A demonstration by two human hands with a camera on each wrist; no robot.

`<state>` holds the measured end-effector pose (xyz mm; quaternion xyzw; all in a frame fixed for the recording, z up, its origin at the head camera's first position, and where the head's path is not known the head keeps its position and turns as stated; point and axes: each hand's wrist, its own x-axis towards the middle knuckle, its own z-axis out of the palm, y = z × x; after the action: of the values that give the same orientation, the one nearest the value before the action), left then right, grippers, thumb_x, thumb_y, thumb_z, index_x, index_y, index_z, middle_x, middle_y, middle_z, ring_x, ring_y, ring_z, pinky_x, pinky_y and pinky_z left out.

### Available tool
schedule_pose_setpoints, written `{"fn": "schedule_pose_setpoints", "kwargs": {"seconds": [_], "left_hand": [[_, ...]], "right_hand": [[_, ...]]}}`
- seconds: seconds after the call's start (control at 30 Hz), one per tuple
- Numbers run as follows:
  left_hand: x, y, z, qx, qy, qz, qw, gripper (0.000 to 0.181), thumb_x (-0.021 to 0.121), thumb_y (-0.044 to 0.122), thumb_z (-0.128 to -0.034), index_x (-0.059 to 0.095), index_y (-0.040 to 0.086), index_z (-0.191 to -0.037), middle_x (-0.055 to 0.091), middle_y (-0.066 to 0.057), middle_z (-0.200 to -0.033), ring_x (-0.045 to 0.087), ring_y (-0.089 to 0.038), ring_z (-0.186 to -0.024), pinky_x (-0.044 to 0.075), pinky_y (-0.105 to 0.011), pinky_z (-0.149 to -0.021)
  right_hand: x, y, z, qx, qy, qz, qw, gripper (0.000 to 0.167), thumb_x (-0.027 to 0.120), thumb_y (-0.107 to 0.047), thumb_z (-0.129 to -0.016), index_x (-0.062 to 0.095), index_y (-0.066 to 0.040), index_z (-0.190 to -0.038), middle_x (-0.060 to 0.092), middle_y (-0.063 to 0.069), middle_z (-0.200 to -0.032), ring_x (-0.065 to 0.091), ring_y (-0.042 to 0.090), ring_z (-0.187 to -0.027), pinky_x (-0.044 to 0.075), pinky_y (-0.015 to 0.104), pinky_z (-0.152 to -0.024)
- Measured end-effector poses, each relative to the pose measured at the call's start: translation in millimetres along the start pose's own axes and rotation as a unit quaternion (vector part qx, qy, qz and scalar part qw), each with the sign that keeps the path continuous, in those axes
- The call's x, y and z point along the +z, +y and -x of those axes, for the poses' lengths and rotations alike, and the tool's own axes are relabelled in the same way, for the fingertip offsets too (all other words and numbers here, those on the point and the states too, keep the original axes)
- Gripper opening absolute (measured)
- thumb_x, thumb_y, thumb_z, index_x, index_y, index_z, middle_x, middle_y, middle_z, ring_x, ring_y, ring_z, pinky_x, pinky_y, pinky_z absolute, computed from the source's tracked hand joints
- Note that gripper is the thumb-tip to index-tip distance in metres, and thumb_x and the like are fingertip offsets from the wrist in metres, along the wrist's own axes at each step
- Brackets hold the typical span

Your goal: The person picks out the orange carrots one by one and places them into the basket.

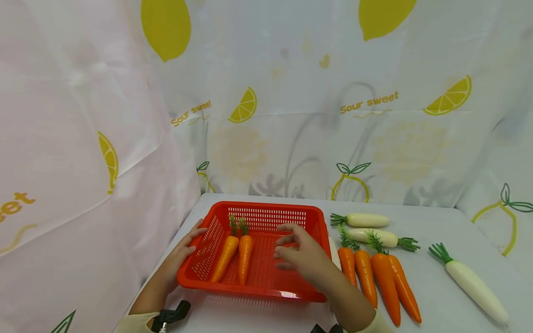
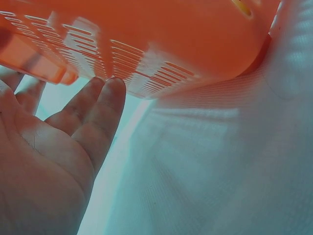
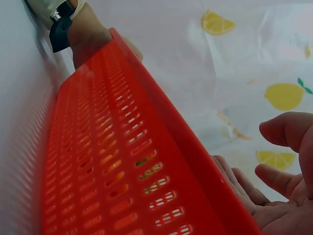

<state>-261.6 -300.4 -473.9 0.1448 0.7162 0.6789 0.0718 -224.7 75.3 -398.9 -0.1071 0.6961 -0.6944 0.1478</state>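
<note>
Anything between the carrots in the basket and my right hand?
Nothing: the head view shows only bare floor of the red basket between the two carrots and the right hand.

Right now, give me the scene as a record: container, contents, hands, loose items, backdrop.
container: red basket on white table
contents: two carrots, side by side, leafy ends toward the far wall
left_hand: left hand at the basket's left side, fingers extended
right_hand: right hand over the basket, holding nothing
loose_carrots: four orange carrots visible right of the basket
loose_radishes: three white radishes visible, one farther right
backdrop: lemon-print cloth
</note>
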Motion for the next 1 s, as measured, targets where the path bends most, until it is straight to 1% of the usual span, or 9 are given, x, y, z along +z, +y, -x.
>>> {"fn": "schedule_pose_setpoints", "kwargs": {"seconds": [0.13,0.33,0.47,0.6,0.7,0.8,0.93,1.0], "left_hand": [[1.2,1.1,-0.7,0.000,-0.001,0.002,1.0000,0.057,0.035,0.005,-0.1026,0.034,0.006,-0.160,-0.005,0.004,-0.178,-0.006,-0.042,-0.160,0.056,-0.029,-0.100],[1.4,0.9,-0.4,0.005,-0.004,0.003,1.0000,0.057,0.035,0.005,-0.1028,0.033,0.005,-0.160,-0.006,0.003,-0.178,-0.006,-0.042,-0.160,0.055,-0.028,-0.100],[1.3,1.7,0.7,0.001,0.000,0.001,1.0000,0.057,0.036,0.006,-0.1034,0.035,0.007,-0.160,-0.004,0.004,-0.178,-0.005,-0.041,-0.160,0.055,-0.028,-0.101],[-0.2,3.0,-0.3,0.001,-0.004,-0.006,1.0000,0.058,0.035,0.005,-0.1028,0.034,0.006,-0.160,-0.005,0.003,-0.178,-0.007,-0.040,-0.160,0.053,-0.025,-0.102],[-0.9,3.0,1.2,0.000,-0.001,-0.010,1.0000,0.058,0.035,0.005,-0.1022,0.034,0.006,-0.160,-0.005,0.003,-0.178,-0.007,-0.040,-0.159,0.053,-0.024,-0.101],[-1.1,3.2,1.7,-0.001,0.001,-0.007,1.0000,0.058,0.036,0.006,-0.1026,0.035,0.007,-0.160,-0.005,0.003,-0.178,-0.005,-0.038,-0.159,0.054,-0.026,-0.101],[-0.1,2.8,0.4,0.005,-0.006,-0.003,1.0000,0.056,0.037,0.007,-0.1037,0.034,0.006,-0.160,-0.005,0.002,-0.178,-0.002,-0.037,-0.159,0.055,-0.027,-0.101],[1.5,2.9,-1.0,0.005,-0.007,-0.002,1.0000,0.056,0.037,0.007,-0.1038,0.034,0.006,-0.160,-0.005,0.002,-0.178,-0.002,-0.038,-0.159,0.055,-0.027,-0.101]], "right_hand": [[-9.0,0.2,2.3,-0.003,0.013,0.001,0.9999,0.054,0.069,-0.017,-0.100,0.046,-0.011,-0.149,0.056,0.020,-0.126,0.070,0.028,-0.103,0.063,0.046,-0.086],[-17.6,3.1,5.0,0.003,0.014,-0.005,0.9999,0.056,0.067,-0.018,-0.101,0.043,-0.008,-0.151,0.056,0.020,-0.126,0.069,0.027,-0.103,0.063,0.045,-0.089],[-20.2,4.0,7.7,-0.009,0.017,0.000,0.9998,0.056,0.069,-0.018,-0.100,0.045,-0.010,-0.149,0.056,0.020,-0.127,0.070,0.028,-0.103,0.063,0.043,-0.089],[-26.4,3.8,11.4,-0.023,0.023,0.001,0.9995,0.056,0.070,-0.015,-0.098,0.045,-0.013,-0.149,0.055,0.021,-0.130,0.070,0.029,-0.105,0.062,0.044,-0.091],[-32.7,5.4,14.5,-0.031,0.026,0.007,0.9992,0.058,0.070,-0.015,-0.098,0.043,-0.012,-0.150,0.054,0.022,-0.132,0.070,0.030,-0.106,0.062,0.044,-0.093],[-38.8,6.6,18.1,-0.035,0.041,0.015,0.9984,0.059,0.072,-0.016,-0.098,0.044,-0.012,-0.150,0.054,0.021,-0.132,0.069,0.029,-0.106,0.061,0.042,-0.094],[-45.5,7.9,23.5,-0.033,0.069,0.020,0.9969,0.054,0.072,-0.015,-0.098,0.048,-0.015,-0.146,0.056,0.018,-0.130,0.068,0.029,-0.105,0.061,0.040,-0.094],[-48.6,8.2,26.3,-0.037,0.078,0.021,0.9960,0.052,0.070,-0.014,-0.099,0.048,-0.015,-0.146,0.056,0.018,-0.129,0.067,0.029,-0.107,0.061,0.040,-0.094]]}}
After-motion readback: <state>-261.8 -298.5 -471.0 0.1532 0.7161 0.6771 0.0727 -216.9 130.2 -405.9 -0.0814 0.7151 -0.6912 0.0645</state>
